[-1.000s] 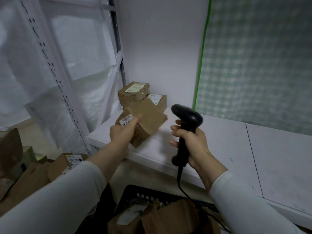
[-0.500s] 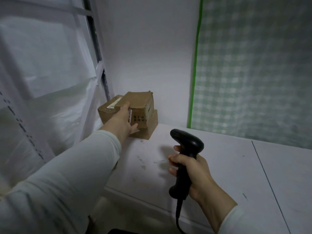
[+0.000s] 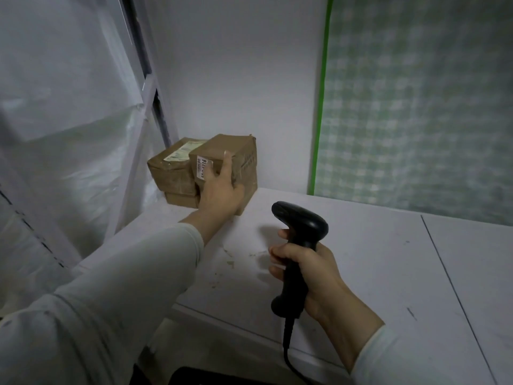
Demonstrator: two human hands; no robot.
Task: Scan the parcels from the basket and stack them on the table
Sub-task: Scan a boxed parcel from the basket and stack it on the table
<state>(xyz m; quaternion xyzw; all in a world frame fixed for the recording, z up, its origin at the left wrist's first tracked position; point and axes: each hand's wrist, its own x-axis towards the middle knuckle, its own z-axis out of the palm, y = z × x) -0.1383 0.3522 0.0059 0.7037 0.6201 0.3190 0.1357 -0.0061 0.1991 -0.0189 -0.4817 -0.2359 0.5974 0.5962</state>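
The light is dim, flat and cool-grey. My scanner (image 3: 298,245) casts only a weak, soft-edged shadow on the counter (image 3: 374,259) just left of it, so the light falls from the scanner's right side. Further left of the scanner the plastic sheeting (image 3: 69,120) smears into pale blur, and my near sleeve (image 3: 111,301) is soft. Beyond the scanner the parcel (image 3: 238,151) shows a label only partly legible. Behind the scanner the checked curtain (image 3: 416,107) looks hazy. Straight lines lean and bow toward the frame edges.

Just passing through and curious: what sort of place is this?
Probably a parcel-handling stockroom: labelled cardboard parcels stacked on a white table, a corded barcode scanner in the right hand, and a plastic-draped shelving rack alongside.
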